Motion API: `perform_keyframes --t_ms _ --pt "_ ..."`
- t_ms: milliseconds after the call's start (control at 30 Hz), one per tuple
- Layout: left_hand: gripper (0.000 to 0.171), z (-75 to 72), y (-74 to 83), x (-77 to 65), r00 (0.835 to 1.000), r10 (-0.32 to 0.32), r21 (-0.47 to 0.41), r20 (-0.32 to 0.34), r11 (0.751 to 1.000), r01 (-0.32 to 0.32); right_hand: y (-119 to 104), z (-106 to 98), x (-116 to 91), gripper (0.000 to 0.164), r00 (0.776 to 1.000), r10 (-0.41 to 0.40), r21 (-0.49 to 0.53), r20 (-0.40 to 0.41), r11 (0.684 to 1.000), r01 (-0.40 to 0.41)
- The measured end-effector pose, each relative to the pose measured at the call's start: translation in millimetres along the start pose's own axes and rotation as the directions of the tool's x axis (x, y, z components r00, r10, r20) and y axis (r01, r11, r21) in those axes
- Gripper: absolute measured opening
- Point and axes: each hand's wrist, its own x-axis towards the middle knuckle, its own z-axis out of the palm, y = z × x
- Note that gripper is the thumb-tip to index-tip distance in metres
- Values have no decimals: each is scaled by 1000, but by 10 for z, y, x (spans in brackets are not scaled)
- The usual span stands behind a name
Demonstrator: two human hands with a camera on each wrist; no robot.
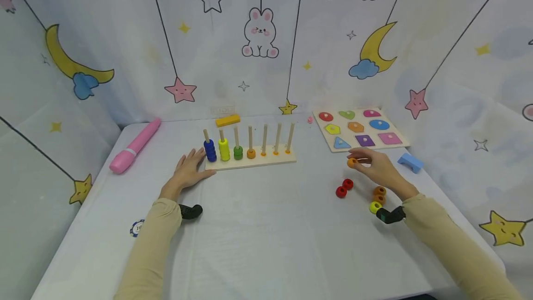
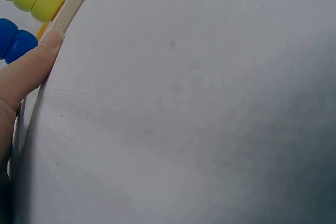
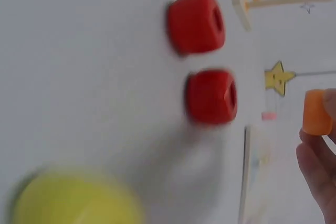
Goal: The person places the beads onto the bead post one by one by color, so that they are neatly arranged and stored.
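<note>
At the left end of a wooden peg board [image 1: 270, 159] lies my left hand [image 1: 187, 171], fingers spread. Its thumb [image 2: 39, 64] touches the board's edge in the left wrist view. The pegs carry blue beads [image 1: 210, 151], yellow beads [image 1: 224, 150], green beads [image 1: 238, 153] and an orange bead [image 1: 251, 153]; the three pegs on the right bear none. My right hand [image 1: 381, 169] pinches another orange bead [image 3: 316, 113] above the table, right of the board. Below it lie two red beads [image 3: 197, 23], two orange-brown beads [image 1: 379, 191] and a yellow bead [image 1: 375, 207].
A shape puzzle board [image 1: 354, 140] lies at the back right, with a blue block [image 1: 410, 163] near it. A yellow block [image 1: 227, 120] lies behind the peg board. On the left are a pink stick-shaped object [image 1: 135, 146] and a round chip [image 1: 136, 228].
</note>
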Motion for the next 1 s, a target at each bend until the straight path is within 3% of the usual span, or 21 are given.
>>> perform_keyframes --t_ms 300,600,767,1000 --pt "86 4 33 -10 1000 14 4 -6 1000 -14 -480 257 706 36 995 -73 107 -64 991 79" --pt "87 -14 9 -24 1000 2 9 -17 1000 -2 -1040 439 1505 33 963 -201 161 -180 960 230" --pt "87 -6 -6 -7 1000 -5 11 -9 1000 5 -1340 615 1769 32 965 -221 199 -142 948 247" --pt "87 -17 -11 -1 1000 -10 8 -4 1000 10 -1707 936 1925 31 953 -301 164 -20 940 301"
